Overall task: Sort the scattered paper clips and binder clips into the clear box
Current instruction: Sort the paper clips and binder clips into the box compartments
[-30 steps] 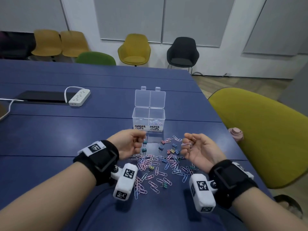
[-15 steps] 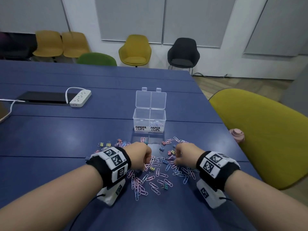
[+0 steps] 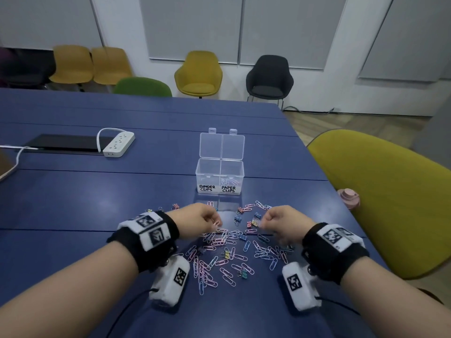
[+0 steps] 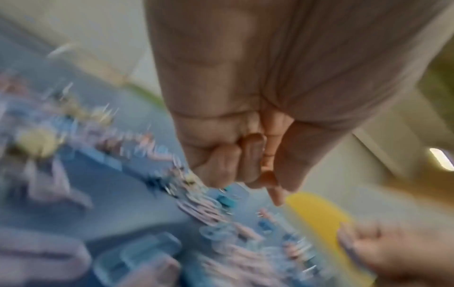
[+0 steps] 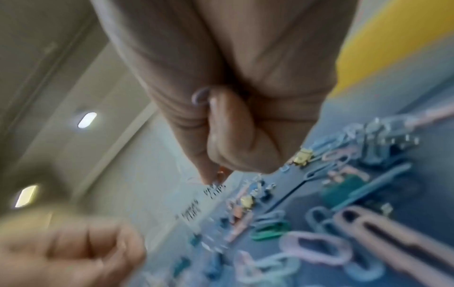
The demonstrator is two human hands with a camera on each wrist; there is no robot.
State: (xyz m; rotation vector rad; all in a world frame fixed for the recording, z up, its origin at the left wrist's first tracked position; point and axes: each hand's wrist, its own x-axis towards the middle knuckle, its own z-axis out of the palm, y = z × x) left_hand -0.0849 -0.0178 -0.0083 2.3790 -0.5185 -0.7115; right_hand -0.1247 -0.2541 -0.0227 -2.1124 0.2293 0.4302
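The clear box [image 3: 219, 178] stands open on the blue table [image 3: 73, 203], its left half labelled BINDER CLIPS and its right half PAPER CLIPS, with a few paper clips in the right half. Pastel paper clips [image 3: 227, 250] and small binder clips [image 3: 238, 219] lie scattered in front of it. My left hand [image 3: 207, 219] [image 4: 245, 165] hovers palm-down over the pile's far left, fingers curled, a pink paper clip [image 3: 217, 223] pinched at its tips. My right hand [image 3: 273, 219] [image 5: 233, 145] is curled over the far right of the pile and holds paper clips, one lilac clip [image 5: 200, 96] showing against the palm.
A white power strip [image 3: 118, 144] and a flat black device [image 3: 66, 142] lie at the far left. An olive-yellow chair [image 3: 390, 196] stands close to the table's right edge, with a pink lidded object [image 3: 349, 197] beside it. More chairs line the back wall.
A second ago both hands were palm-up above the pile. They turned palm-down onto the clips, and now sit slightly farther forward, nearer the box.
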